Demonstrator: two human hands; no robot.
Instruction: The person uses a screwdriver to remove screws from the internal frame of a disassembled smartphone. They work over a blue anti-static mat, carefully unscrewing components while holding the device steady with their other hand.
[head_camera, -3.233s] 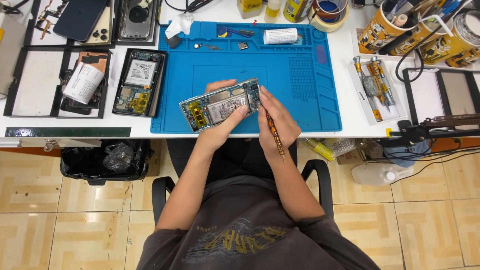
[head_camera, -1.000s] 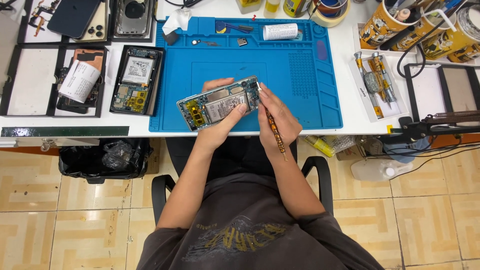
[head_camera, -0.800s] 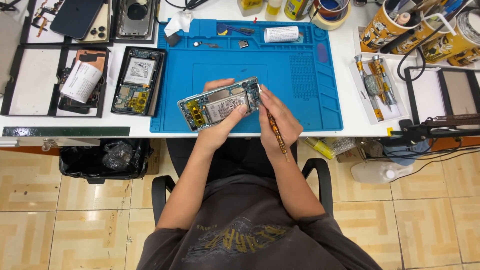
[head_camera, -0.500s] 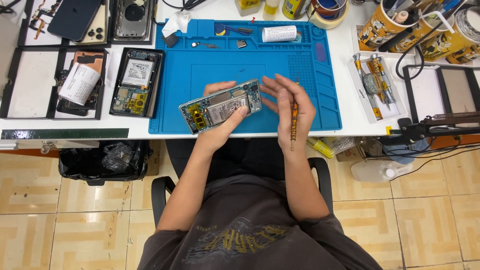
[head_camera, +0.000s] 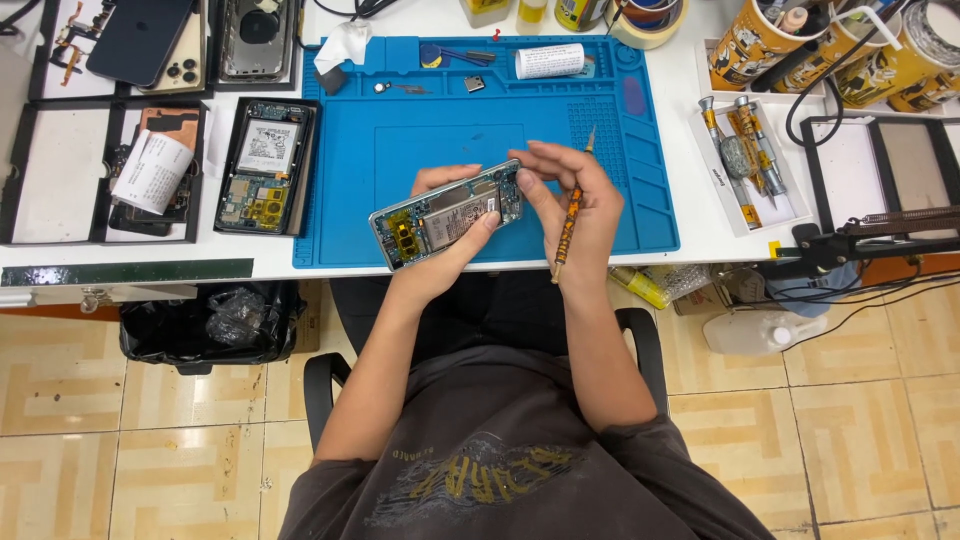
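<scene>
Left hand (head_camera: 455, 235) is gripping the opened phone (head_camera: 447, 213) above the blue mat (head_camera: 630, 215), long axis running left-right, slightly tilted. Right hand (head_camera: 575, 205) is clenching the screwdriver (head_camera: 570, 215) and touching the phone's right end, so it is nearer.

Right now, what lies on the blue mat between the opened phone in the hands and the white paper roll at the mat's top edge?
Head view: only bare blue silicone mat between opened phone and white roll.

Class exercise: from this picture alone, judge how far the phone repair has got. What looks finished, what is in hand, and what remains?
Done: the opened phone has its back off, battery and boards exposed. In hand: left hand holds it; right hand grips a screwdriver, fingertips at its top edge. Left: it remains uncovered.
</scene>
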